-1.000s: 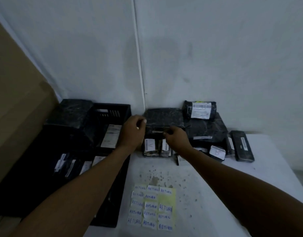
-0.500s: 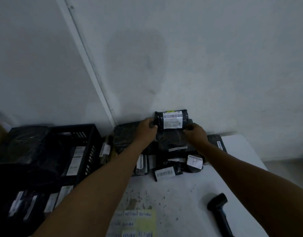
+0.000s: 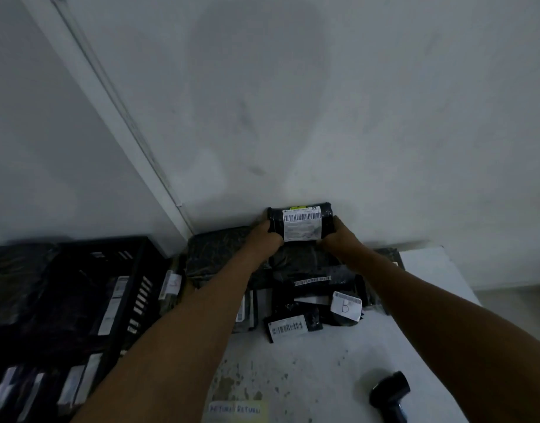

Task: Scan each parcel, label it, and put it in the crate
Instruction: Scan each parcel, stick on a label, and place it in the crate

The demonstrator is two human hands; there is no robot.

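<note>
Black plastic wraps the parcel [image 3: 300, 222] that both hands hold at the top of the pile [image 3: 311, 270], close against the grey wall [image 3: 293, 102]. Its white shipping label [image 3: 302, 224] with a barcode faces the camera. The left hand [image 3: 264, 239] grips the parcel's left end and the right hand [image 3: 339, 236] grips its right end, fingers closed on the wrapping on each side. Below it more black parcels lie heaped at the back of the white bench [image 3: 308, 370]; one [image 3: 345, 306] shows a white label marked with a "B", and another [image 3: 290, 326] in front shows a barcode label. The black crate [image 3: 131, 303] stands just left of the bench and already holds several wrapped parcels with white labels. A black handheld scanner [image 3: 389, 395] lies on the bench near the right forearm. At the lower edge, a sheet of stickers [image 3: 236, 410] reading "RETURN" rests on the bench between the arms.
</note>
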